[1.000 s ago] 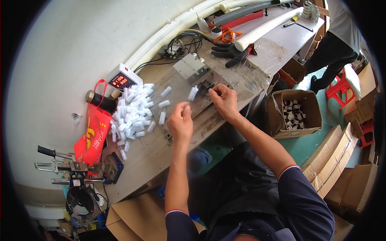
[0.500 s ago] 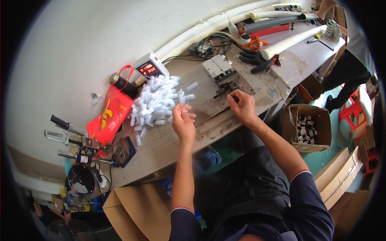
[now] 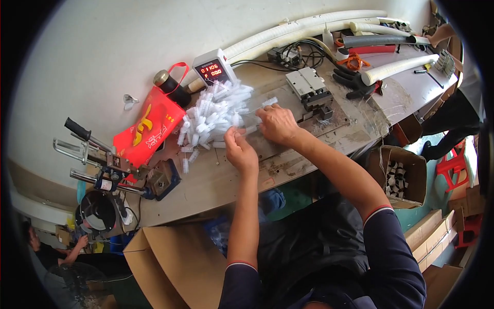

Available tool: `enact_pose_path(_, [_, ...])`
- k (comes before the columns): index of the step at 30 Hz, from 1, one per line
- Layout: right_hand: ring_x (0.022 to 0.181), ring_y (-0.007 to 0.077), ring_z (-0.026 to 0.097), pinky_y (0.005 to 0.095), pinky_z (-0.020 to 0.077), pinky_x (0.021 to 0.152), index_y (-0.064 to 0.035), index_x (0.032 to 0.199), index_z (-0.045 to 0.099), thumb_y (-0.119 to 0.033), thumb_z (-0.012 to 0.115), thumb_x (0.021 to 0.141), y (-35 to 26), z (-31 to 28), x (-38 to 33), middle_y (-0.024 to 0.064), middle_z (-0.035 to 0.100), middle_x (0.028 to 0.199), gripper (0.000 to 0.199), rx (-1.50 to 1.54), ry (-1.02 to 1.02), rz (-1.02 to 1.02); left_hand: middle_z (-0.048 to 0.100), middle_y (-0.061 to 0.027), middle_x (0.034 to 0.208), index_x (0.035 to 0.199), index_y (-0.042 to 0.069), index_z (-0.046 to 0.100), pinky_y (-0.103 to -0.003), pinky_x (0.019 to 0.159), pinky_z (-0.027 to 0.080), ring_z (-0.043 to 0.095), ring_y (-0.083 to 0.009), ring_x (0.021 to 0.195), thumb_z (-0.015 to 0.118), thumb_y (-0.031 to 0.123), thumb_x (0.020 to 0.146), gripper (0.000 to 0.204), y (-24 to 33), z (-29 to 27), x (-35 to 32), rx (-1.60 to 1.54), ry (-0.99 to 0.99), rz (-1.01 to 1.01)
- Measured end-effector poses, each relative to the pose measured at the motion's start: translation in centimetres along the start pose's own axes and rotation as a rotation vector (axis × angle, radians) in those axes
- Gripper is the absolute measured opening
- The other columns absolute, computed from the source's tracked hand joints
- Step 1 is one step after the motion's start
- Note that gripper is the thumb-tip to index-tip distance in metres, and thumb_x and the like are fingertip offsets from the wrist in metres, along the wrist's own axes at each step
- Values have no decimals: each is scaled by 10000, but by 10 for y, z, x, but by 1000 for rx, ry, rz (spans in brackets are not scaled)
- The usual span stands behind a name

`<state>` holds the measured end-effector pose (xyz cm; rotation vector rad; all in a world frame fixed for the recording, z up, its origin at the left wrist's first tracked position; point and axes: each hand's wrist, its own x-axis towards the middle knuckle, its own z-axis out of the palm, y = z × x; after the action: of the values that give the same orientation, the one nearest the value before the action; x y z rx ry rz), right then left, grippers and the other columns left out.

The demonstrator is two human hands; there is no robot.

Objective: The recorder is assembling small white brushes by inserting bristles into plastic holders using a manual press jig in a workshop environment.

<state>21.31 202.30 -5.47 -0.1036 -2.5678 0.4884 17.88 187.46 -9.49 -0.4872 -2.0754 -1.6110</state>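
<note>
My left hand (image 3: 241,150) is over the bench just right of a heap of small white tube brushes (image 3: 208,116). Its fingers are curled together, and a white brush (image 3: 250,129) shows at their tips. My right hand (image 3: 278,124) is close beside it, palm down, with the fingertips bent together and pointing towards the heap. Whatever is between those fingertips is hidden. Just beyond the right knuckles lies a loose brush (image 3: 269,101). Farther right is a metal fixture block (image 3: 309,85) with a small dark jaw (image 3: 325,112) on its near side.
A counter box with red digits (image 3: 213,68) stands behind the heap, beside a red bag (image 3: 149,126). A hand-lever press (image 3: 110,167) is at the left. Black glove (image 3: 355,81), white tubes (image 3: 399,68) and a carton (image 3: 396,177) are to the right. Other people are at both sides.
My right hand has moved left from the fixture to beside my left hand. The brush upright in my left hand is now lower and tilted. The whole view has shifted slightly.
</note>
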Motion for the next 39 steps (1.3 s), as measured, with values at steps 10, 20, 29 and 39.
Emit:
enact_pose_path(10, [836, 388, 716, 488, 565, 787, -144, 1083, 727, -147, 583, 904, 1, -20, -24, 183, 738, 880, 229, 114, -170, 166, 734, -125, 969, 1178, 12, 616, -406, 803, 542, 700, -297, 883, 501, 63, 1027, 197, -5, -1, 1, 70, -49, 41])
enact_pose_path(20, [963, 352, 660, 464, 564, 771, -125, 944, 735, -83, 611, 836, 23, -18, -26, 116, 644, 984, 170, 62, -91, -259, 735, -121, 940, 1161, 4, 615, -383, 765, 552, 706, -264, 837, 495, 62, 1031, 186, -6, -2, 2, 85, -75, 63])
enact_pose_path(29, [895, 323, 656, 452, 564, 723, -90, 805, 651, -132, 666, 814, 7, -50, -50, 87, 637, 885, 45, -113, -152, -319, 730, -84, 925, 1174, 1, 617, -328, 691, 540, 669, -168, 762, 481, 71, 1049, 197, -8, -1, 0, -12, -30, -52])
enact_pose_path(39, [707, 398, 674, 480, 529, 662, -44, 786, 687, -202, 654, 859, 62, -90, -128, 186, 677, 749, 178, 204, 110, 476, 701, -129, 1053, 1369, 16, 415, -322, 678, 548, 672, -206, 797, 416, 23, 1050, 319, 14, -5, -6, -166, -61, -102])
